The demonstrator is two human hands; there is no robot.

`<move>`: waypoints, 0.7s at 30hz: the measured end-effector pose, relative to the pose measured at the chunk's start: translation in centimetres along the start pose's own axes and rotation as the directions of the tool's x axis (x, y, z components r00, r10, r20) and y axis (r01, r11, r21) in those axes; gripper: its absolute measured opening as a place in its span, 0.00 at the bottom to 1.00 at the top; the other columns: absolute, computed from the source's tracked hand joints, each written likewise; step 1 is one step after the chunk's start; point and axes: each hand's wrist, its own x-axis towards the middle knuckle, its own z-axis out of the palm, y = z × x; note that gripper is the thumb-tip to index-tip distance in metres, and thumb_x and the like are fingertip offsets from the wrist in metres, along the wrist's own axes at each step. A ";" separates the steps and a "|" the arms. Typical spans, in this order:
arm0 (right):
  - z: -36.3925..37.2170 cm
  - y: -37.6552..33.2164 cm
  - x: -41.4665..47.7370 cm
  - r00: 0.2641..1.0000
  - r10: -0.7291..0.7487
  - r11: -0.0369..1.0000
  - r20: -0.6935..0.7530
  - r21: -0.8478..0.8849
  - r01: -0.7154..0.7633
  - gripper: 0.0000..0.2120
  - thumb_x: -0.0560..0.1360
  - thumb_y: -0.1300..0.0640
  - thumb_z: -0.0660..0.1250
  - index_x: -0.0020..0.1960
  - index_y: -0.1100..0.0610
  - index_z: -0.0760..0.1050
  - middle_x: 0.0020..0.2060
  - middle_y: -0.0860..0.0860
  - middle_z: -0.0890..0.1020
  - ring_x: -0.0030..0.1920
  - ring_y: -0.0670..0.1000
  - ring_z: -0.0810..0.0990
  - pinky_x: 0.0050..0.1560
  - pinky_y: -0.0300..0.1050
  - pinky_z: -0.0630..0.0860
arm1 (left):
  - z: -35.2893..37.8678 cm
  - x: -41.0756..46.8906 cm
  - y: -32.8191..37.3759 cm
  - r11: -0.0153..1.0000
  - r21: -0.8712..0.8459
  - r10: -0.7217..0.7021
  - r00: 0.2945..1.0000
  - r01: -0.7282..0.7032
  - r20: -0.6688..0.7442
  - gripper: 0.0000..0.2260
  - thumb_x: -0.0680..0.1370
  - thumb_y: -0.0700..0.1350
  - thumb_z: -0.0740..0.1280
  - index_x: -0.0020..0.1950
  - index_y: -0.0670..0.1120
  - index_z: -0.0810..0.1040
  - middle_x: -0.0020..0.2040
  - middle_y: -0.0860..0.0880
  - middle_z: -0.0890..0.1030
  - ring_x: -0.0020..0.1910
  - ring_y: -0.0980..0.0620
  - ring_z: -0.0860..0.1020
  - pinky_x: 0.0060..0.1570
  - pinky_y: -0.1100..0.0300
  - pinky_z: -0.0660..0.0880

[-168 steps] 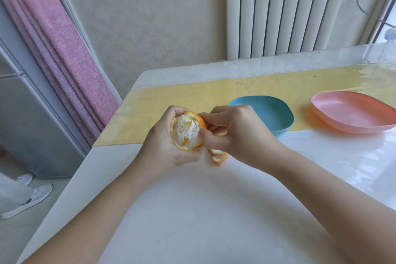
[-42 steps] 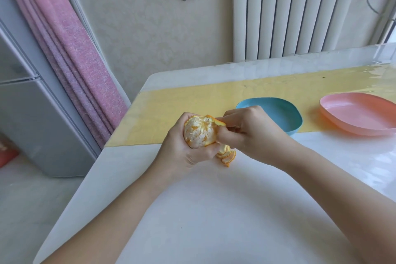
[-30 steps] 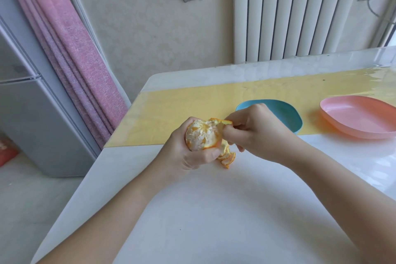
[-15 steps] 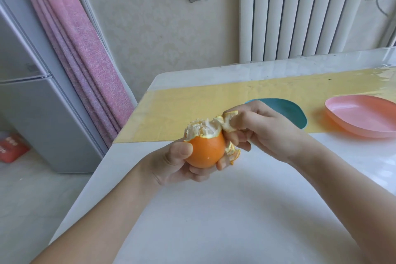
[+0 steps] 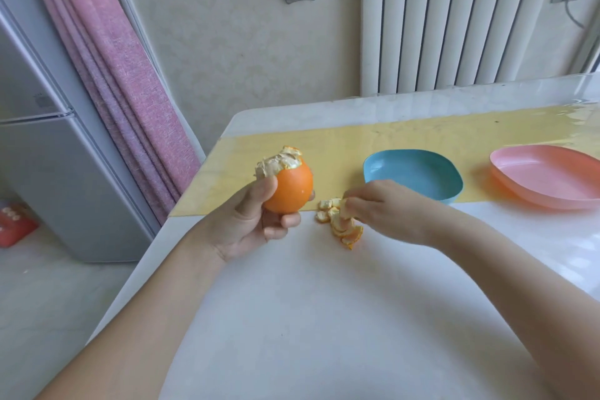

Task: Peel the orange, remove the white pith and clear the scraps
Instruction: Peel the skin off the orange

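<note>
Orange-skinned below, bared on top: orange (image 5: 290, 187) clasped in left hand (image 5: 250, 227). Just beside that, right hand (image 5: 383, 208) pinching peel scraps (image 5: 345, 234) on table (image 5: 324, 318).

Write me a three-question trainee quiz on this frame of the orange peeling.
1. Which hand grips the orange?
2. True or false: the orange is fully peeled.
3. Where do the peel scraps lie? A) in a bowl B) on the table C) on the floor

Key
1. The left hand; the right hand is at the peel scraps.
2. False: only its top is bare; skin covers the rest.
3. B, in front of the blue bowl.
</note>
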 end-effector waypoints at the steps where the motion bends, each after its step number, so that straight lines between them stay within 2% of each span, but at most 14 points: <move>1: 0.4 0.0 0.1 1.000 -0.010 0.998 0.000 -0.068 0.009 0.16 0.78 0.55 0.57 0.34 0.51 0.76 0.29 0.41 0.77 0.34 0.41 0.74 0.35 0.33 0.70 | -0.1 0.1 0.0 0.999 0.036 0.033 0.998 -0.031 -0.055 0.43 0.48 0.63 0.82 0.56 0.45 0.74 0.43 0.48 0.78 0.28 0.56 0.74 0.22 0.70 0.66; 3: 0.8 0.2 0.3 0.998 -0.038 0.986 -0.042 -0.164 0.031 0.11 0.77 0.55 0.58 0.44 0.55 0.79 0.36 0.46 0.79 0.39 0.45 0.77 0.40 0.39 0.74 | -0.1 0.5 -0.2 0.994 0.092 0.076 0.986 -0.063 -0.149 0.42 0.50 0.62 0.82 0.57 0.44 0.74 0.43 0.48 0.77 0.31 0.54 0.77 0.25 0.68 0.69; 6: 0.6 0.6 0.5 0.981 -0.035 0.991 -0.191 -0.130 0.010 0.10 0.76 0.58 0.61 0.52 0.51 0.78 0.34 0.43 0.75 0.34 0.42 0.73 0.33 0.33 0.68 | -0.3 0.9 -0.5 0.982 0.151 0.147 0.957 -0.112 -0.249 0.31 0.58 0.53 0.79 0.57 0.45 0.75 0.45 0.47 0.80 0.37 0.50 0.82 0.31 0.64 0.75; 8: 0.2 0.6 0.7 0.957 -0.024 0.998 -0.290 0.047 0.040 0.07 0.77 0.56 0.62 0.52 0.49 0.78 0.35 0.42 0.76 0.33 0.41 0.75 0.35 0.31 0.70 | -0.5 1.0 -0.6 0.966 0.220 0.198 0.935 -0.136 -0.294 0.26 0.60 0.51 0.75 0.56 0.46 0.75 0.43 0.51 0.82 0.41 0.49 0.83 0.35 0.64 0.77; 9: 0.1 0.4 0.7 0.952 -0.017 0.981 -0.304 0.179 0.075 0.06 0.77 0.51 0.64 0.52 0.49 0.78 0.37 0.43 0.78 0.33 0.42 0.78 0.39 0.34 0.74 | -0.6 1.1 -0.7 0.956 0.257 0.222 0.925 -0.144 -0.308 0.26 0.60 0.50 0.75 0.56 0.47 0.75 0.43 0.52 0.82 0.43 0.50 0.83 0.37 0.63 0.77; 11: 0.2 0.1 0.7 0.956 -0.033 0.936 -0.293 0.328 0.132 0.21 0.69 0.36 0.65 0.56 0.48 0.77 0.42 0.45 0.81 0.37 0.45 0.82 0.44 0.43 0.79 | -0.6 1.2 -1.0 0.923 0.355 0.266 0.911 -0.146 -0.315 0.29 0.58 0.50 0.75 0.58 0.50 0.74 0.47 0.52 0.82 0.46 0.50 0.83 0.42 0.62 0.78; 13: 0.8 -0.1 0.5 0.952 -0.098 0.957 -0.290 0.235 0.170 0.35 0.60 0.29 0.63 0.63 0.43 0.73 0.46 0.42 0.80 0.40 0.40 0.81 0.43 0.36 0.78 | -0.3 1.3 -1.3 0.879 0.455 0.290 0.920 -0.146 -0.264 0.31 0.58 0.49 0.75 0.60 0.54 0.74 0.49 0.52 0.80 0.47 0.53 0.81 0.46 0.62 0.77; 15: 1.4 -0.2 0.5 0.942 -0.166 0.969 -0.290 0.128 0.210 0.40 0.58 0.28 0.63 0.68 0.40 0.69 0.46 0.40 0.79 0.42 0.39 0.80 0.42 0.33 0.76 | 0.3 1.3 -1.6 0.856 0.496 0.279 0.939 -0.147 -0.202 0.31 0.59 0.47 0.74 0.61 0.57 0.73 0.49 0.53 0.80 0.45 0.56 0.80 0.45 0.62 0.76; 18: 1.5 0.0 0.5 0.926 -0.220 0.945 -0.308 0.169 0.281 0.37 0.60 0.33 0.66 0.67 0.44 0.72 0.43 0.43 0.81 0.42 0.40 0.80 0.45 0.39 0.78 | 1.0 1.3 -2.0 0.842 0.520 0.266 0.949 -0.142 -0.171 0.30 0.59 0.47 0.72 0.61 0.58 0.71 0.48 0.54 0.80 0.45 0.55 0.80 0.46 0.61 0.75; 21: 1.2 0.3 0.6 0.880 -0.312 0.915 -0.359 0.136 0.380 0.32 0.64 0.38 0.68 0.65 0.50 0.75 0.40 0.45 0.82 0.41 0.41 0.81 0.46 0.36 0.77 | 1.3 1.3 -1.9 0.828 0.537 0.294 0.941 -0.162 -0.168 0.29 0.58 0.47 0.72 0.59 0.59 0.71 0.46 0.59 0.81 0.45 0.56 0.80 0.45 0.63 0.75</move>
